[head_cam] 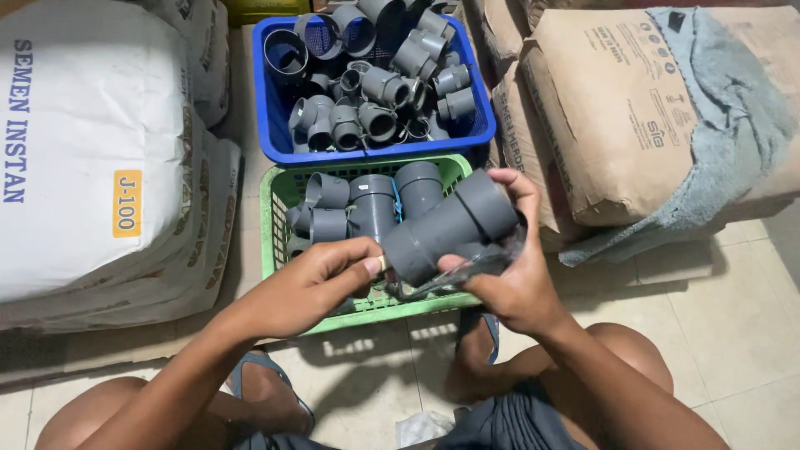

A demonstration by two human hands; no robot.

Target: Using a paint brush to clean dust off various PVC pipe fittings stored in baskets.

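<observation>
Right hand point(508, 279): wrapped around the large grey plastic pipe tee fitting point(450, 227), mid-frame, steadying it.
Left hand point(321, 279): pinching its near end, possibly peeling clear wrap.
Below: green plastic basket point(275, 229) of fittings.

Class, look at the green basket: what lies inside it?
Inside the green basket stand several grey pipe fittings. The hands and the large grey fitting they hold cover its right and front parts.
</observation>
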